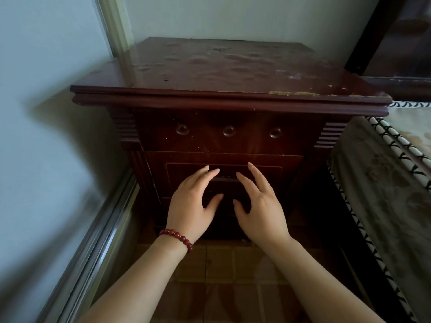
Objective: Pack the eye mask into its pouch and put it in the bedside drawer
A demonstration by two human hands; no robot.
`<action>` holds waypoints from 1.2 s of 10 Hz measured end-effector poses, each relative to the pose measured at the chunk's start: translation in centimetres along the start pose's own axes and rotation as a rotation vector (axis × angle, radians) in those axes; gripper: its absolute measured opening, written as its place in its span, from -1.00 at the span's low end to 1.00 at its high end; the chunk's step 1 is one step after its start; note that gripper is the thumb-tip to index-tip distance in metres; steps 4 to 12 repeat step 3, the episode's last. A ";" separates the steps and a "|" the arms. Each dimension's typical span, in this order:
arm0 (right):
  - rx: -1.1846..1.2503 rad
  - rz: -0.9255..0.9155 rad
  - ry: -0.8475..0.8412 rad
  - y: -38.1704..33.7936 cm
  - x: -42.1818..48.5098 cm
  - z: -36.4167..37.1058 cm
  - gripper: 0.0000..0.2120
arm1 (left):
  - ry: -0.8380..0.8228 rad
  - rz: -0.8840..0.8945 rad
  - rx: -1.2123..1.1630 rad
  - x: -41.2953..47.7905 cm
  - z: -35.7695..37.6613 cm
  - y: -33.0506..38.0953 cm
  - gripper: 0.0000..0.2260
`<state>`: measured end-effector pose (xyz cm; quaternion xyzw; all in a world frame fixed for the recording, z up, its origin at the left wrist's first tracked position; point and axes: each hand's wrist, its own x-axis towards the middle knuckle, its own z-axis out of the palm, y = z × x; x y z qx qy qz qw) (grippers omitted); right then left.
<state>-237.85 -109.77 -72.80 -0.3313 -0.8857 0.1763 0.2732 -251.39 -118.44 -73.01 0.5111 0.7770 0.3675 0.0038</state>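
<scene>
A dark red wooden bedside cabinet [224,73] stands in front of me, its top bare and worn. Its drawer front [224,164] is closed, with a dark handle recess in the middle. My left hand [192,202], with a red bead bracelet at the wrist, and my right hand [261,206] are side by side in front of that drawer, fingers spread, fingertips at the handle recess, holding nothing. I see no eye mask and no pouch anywhere.
Three round knobs [229,131] sit on the panel above the drawer. A pale wall and a metal sliding-door frame [102,234] run along the left. A bed with a patterned cover [384,183] lies close on the right. Brown floor tiles [221,264] are below.
</scene>
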 end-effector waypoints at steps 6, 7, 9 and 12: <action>0.310 0.049 0.128 -2.4 0.9 -2.3 -0.49 | 0.145 -0.172 -0.506 0.2 -1.5 3.1 -0.68; 0.310 0.049 0.128 -2.4 0.9 -2.3 -0.49 | 0.145 -0.172 -0.506 0.2 -1.5 3.1 -0.68; 0.310 0.049 0.128 -2.4 0.9 -2.3 -0.49 | 0.145 -0.172 -0.506 0.2 -1.5 3.1 -0.68; 0.310 0.049 0.128 -2.4 0.9 -2.3 -0.49 | 0.145 -0.172 -0.506 0.2 -1.5 3.1 -0.68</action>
